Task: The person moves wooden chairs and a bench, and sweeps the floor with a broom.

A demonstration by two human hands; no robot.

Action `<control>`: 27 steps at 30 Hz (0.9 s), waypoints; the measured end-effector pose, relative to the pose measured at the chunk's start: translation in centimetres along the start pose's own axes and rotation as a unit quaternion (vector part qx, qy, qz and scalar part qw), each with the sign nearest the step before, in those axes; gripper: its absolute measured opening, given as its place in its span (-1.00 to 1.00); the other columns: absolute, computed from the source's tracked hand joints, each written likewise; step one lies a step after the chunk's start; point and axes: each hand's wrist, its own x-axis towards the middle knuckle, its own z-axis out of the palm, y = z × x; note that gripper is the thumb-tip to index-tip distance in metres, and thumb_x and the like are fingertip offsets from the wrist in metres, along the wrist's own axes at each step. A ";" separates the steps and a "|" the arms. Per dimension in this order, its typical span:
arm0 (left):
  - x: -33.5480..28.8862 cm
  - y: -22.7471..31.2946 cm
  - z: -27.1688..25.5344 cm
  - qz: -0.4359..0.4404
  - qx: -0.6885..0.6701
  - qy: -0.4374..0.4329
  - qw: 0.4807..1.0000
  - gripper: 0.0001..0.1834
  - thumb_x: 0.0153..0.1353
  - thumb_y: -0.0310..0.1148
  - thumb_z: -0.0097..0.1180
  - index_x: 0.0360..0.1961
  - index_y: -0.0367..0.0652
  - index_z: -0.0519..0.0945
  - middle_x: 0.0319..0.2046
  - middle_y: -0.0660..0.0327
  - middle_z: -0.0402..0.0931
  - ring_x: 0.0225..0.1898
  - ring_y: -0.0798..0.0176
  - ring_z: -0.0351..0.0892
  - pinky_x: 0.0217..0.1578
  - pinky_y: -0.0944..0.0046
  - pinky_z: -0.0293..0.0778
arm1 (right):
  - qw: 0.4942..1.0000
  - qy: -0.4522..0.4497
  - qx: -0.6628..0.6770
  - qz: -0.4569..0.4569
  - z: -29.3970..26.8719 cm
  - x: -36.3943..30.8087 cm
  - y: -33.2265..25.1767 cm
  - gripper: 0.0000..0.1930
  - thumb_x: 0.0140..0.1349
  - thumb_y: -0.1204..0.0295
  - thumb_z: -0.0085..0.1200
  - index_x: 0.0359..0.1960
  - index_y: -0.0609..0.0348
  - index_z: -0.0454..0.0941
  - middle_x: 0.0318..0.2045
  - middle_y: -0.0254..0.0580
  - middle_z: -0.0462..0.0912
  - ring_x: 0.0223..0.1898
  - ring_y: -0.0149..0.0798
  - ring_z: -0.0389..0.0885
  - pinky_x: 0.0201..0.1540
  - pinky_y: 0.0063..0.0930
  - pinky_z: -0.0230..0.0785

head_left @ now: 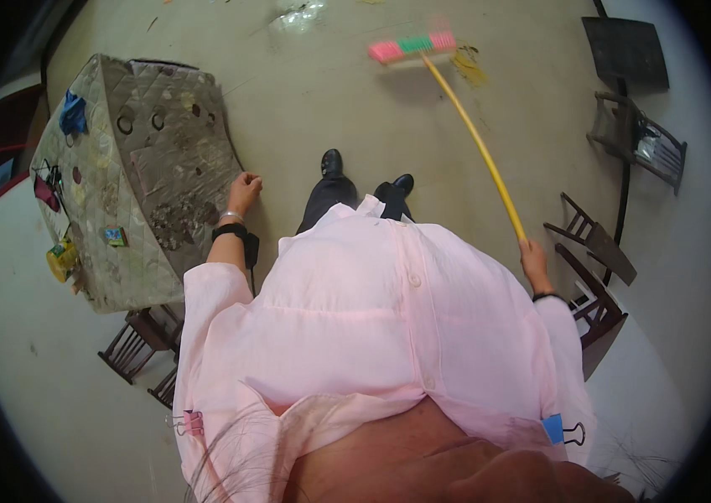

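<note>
My right hand [533,261] is wrapped round the upper end of a broom's [484,149] long yellow handle. The handle slants forward and left to the pink and green broom head [412,46], which is slightly blurred and low over or on the floor. Just right of the broom head is a yellow-brown patch [469,65] on the floor. My left hand [244,193] hangs by the near right side of a cloth-covered table [125,210], fingers curled in, with nothing visible in them. A dark band and a bracelet sit on that wrist.
On the table lie a blue cloth-like item [73,113], a small green and yellow box [115,236] and a yellow packet [61,260]. Dark wooden chairs [139,344] stand below the table. Along the right wall are more chairs [592,239] and a dark panel [626,53].
</note>
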 end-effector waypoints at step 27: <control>-7.4 -4.0 13.7 0.010 0.124 0.000 0.992 -0.81 -0.07 -0.37 -0.02 -0.42 -0.26 0.42 -0.64 0.24 0.41 -0.64 0.39 0.36 -0.63 0.43 0.29 | 0.963 0.017 -0.268 0.029 -24.5 9.7 -1.7 -0.81 -0.05 0.46 -0.13 -0.57 0.35 0.49 -0.68 0.03 0.49 -0.64 -0.10 0.48 -0.64 -0.31 0.29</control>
